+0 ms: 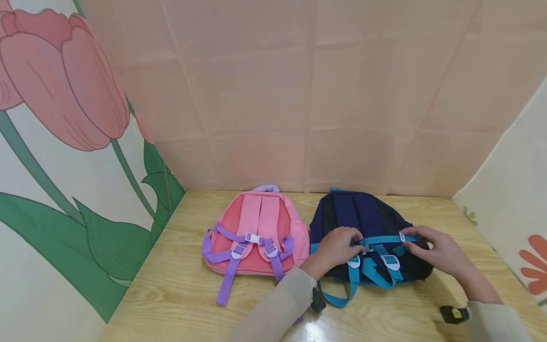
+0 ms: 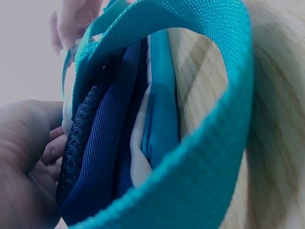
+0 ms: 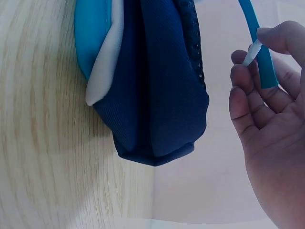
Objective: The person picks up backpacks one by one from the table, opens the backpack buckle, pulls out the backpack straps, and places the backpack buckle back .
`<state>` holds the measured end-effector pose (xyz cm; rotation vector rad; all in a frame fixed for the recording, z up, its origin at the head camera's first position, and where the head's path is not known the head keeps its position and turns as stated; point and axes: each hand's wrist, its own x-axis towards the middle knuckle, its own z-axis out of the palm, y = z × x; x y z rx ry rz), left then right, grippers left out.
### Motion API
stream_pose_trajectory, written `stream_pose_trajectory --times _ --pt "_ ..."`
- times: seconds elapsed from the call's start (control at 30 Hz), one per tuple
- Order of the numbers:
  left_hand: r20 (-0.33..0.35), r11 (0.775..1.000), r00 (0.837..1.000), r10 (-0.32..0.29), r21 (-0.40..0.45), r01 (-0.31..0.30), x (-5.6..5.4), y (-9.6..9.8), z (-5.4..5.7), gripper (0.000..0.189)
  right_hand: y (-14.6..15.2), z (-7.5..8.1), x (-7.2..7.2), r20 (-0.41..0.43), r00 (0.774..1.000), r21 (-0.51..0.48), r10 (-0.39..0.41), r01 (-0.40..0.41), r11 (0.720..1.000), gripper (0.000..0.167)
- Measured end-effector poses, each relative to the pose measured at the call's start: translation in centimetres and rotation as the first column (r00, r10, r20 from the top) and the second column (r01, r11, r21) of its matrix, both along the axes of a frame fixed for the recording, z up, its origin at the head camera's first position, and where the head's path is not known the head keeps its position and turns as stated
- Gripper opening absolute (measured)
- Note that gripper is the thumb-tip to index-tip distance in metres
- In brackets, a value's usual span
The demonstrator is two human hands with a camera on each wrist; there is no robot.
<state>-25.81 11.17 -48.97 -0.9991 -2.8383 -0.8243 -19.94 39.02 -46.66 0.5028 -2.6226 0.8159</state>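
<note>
A navy backpack [image 1: 356,213] with turquoise straps lies on the table, its shoulder-strap side up. My right hand [image 1: 440,251] pinches a white plastic slider [image 3: 252,52] on the turquoise chest strap [image 1: 382,239], which is drawn taut sideways above the bag. Thumb and fingers of my left hand [image 1: 337,246] hold the other end of that strap at the pale buckle [image 1: 367,248], partly covered by the fingertips. White adjusters [image 1: 390,261] sit on the lower straps. A turquoise webbing loop [image 2: 233,124] hangs over the bag's near side, large in the left wrist view.
Left of the navy bag lies a pink backpack [image 1: 252,204] with purple straps [image 1: 228,282], its white chest buckle [image 1: 253,238] fastened. My left forearm crosses over one purple strap. A pinkish cloth wall [image 1: 273,118] rises behind the wooden table [image 1: 171,285].
</note>
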Motion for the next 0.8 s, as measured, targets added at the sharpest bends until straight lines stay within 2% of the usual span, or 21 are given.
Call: stream_pose_trajectory --times 0.33,0.57,0.8 --pt "0.003 1.0 1.0 0.005 -0.001 -0.005 -0.1 0.1 -0.1 0.02 0.9 -0.1 0.0 0.014 1.0 -0.038 0.002 -0.001 0.999 0.027" --pt "-0.004 1.0 1.0 0.002 -0.004 -0.002 0.0 0.1 -0.1 0.02 1.4 0.1 0.1 0.023 1.0 -0.02 -0.018 0.018 1.0 0.026" --pt "-0.017 1.0 1.0 0.01 -0.017 -0.011 0.1 0.2 0.0 0.02 1.3 0.4 0.3 0.004 1.0 -0.022 0.004 -0.004 1.0 0.027"
